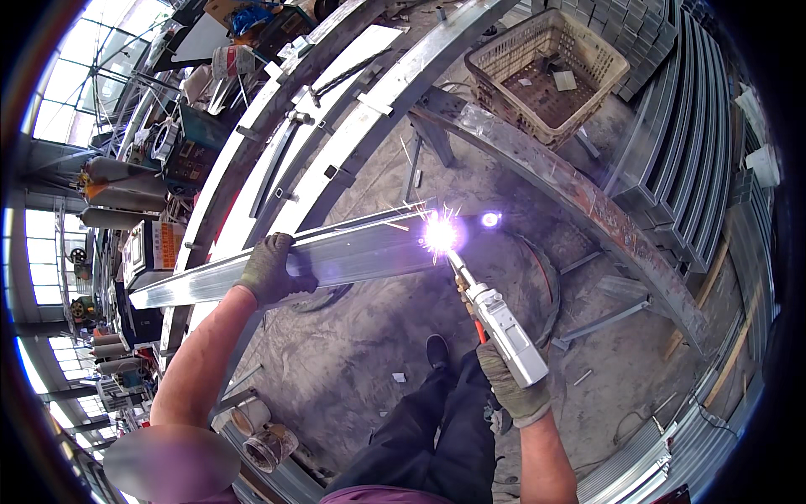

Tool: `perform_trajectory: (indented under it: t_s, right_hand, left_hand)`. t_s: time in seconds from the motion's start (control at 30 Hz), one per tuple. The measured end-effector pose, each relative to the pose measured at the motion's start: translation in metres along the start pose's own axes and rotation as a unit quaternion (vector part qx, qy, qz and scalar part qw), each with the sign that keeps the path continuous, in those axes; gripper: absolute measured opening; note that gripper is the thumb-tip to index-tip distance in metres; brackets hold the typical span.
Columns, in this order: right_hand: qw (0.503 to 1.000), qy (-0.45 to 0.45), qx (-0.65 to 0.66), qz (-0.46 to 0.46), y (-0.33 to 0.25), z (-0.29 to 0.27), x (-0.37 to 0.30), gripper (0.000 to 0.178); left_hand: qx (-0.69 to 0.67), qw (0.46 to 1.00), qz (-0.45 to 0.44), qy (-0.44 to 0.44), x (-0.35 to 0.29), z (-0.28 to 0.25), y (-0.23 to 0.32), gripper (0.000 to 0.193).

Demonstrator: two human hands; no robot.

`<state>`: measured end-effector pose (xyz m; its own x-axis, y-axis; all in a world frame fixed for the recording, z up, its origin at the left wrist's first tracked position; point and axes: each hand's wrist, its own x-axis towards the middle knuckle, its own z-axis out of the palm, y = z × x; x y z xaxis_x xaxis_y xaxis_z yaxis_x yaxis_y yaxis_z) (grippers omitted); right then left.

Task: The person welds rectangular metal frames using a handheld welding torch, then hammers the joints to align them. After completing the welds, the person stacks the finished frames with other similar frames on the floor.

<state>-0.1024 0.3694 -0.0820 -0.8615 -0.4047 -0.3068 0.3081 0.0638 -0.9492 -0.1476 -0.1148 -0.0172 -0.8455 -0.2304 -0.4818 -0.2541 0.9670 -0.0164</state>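
Observation:
In a grey-green work glove, my left hand (270,273) is closed over the edge of a long silvery metal profile (361,250), which lies sideways in front of me. My right hand (515,386), gloved alike, is wrapped round the handle of a white and silver welding gun (504,329). The gun's nozzle points up and left at the profile's right end. There a dazzling white-violet glow (440,235) throws sparks and hides the exact contact point. A red hose or cable runs along the gun.
Long steel beams (382,113) stretch across the bench at the upper left. A beige plastic crate (546,76) stands beyond a rusty steel beam (579,197). Stacked metal profiles (688,143) fill the right side. Buckets (270,445) stand low at the left; a hose (550,277) lies on the floor.

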Motion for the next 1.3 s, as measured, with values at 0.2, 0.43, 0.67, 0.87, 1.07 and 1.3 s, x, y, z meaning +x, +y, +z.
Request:
perform_trajectory:
  t_s: [0.2,0.43,0.67,0.87,1.07,1.3]
  right_hand:
    - [0.996,-0.003,-0.075,-0.051,0.001,0.000,0.000,0.034]
    - [0.994,0.105,-0.030,0.007,-0.031,0.009,-0.015,0.025]
    - [0.984,0.101,-0.125,-0.073,-0.020,-0.004,-0.011,0.030]
    - [0.990,0.076,0.103,0.052,0.006,0.002,-0.009,0.026]
    - [0.995,0.074,-0.046,-0.037,0.008,0.003,-0.005,0.024]
    - [0.981,0.069,-0.147,-0.108,-0.011,0.003,0.004,0.026]
  left_hand:
    - [0.006,1.000,0.007,0.004,0.000,0.002,0.000,0.101]
    - [0.005,1.000,0.013,0.021,0.001,0.005,-0.008,0.098]
    - [0.008,1.000,0.013,0.006,0.003,-0.001,-0.001,0.099]
    - [0.021,1.000,-0.003,-0.007,0.000,-0.006,0.005,0.098]
    - [0.020,1.000,-0.001,-0.007,0.002,-0.005,0.003,0.101]
    - [0.024,1.000,0.000,-0.010,0.000,-0.005,0.004,0.101]
